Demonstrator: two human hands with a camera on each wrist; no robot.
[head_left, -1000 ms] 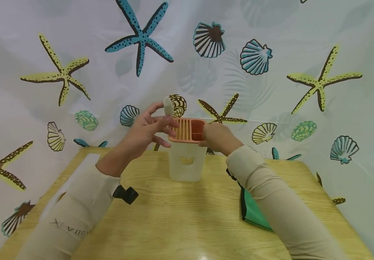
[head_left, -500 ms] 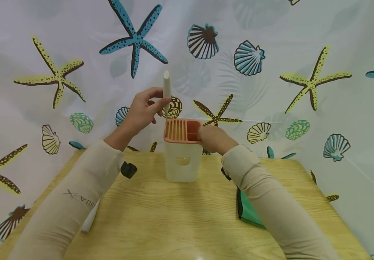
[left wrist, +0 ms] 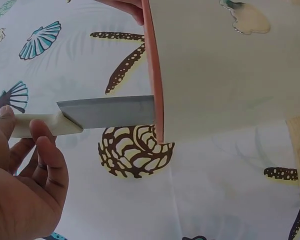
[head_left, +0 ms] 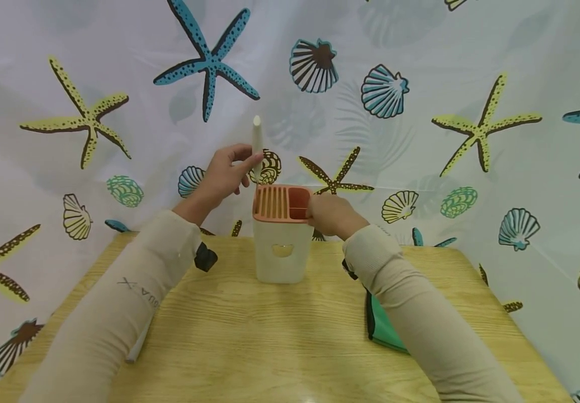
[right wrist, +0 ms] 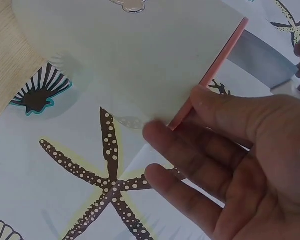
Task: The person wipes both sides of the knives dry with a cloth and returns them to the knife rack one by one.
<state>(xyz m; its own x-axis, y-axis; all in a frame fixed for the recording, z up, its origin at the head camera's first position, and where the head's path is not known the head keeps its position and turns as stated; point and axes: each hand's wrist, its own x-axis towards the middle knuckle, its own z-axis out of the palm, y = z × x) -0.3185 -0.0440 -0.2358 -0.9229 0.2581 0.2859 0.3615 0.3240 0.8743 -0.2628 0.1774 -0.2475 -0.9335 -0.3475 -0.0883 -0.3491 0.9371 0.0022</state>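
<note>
On the table stands a knife holder, a whitish box with an orange slotted top. My left hand pinches the pale handle of a knife between thumb and fingers, above the holder's left end. The knife's wide grey blade runs upright into the top, its lower part hidden inside. At the right end, my right hand grips the orange rim, thumb on one side and fingers on the other. Two open compartments lie beside the slots.
A green item with a black edge lies on the table, partly under the right forearm. A white object shows beside the left sleeve. A curtain with starfish and shells hangs close behind the holder.
My left hand and the knife rose from close to the slots, baring more handle and blade, then sank very slightly. My right hand has stayed on the rim.
</note>
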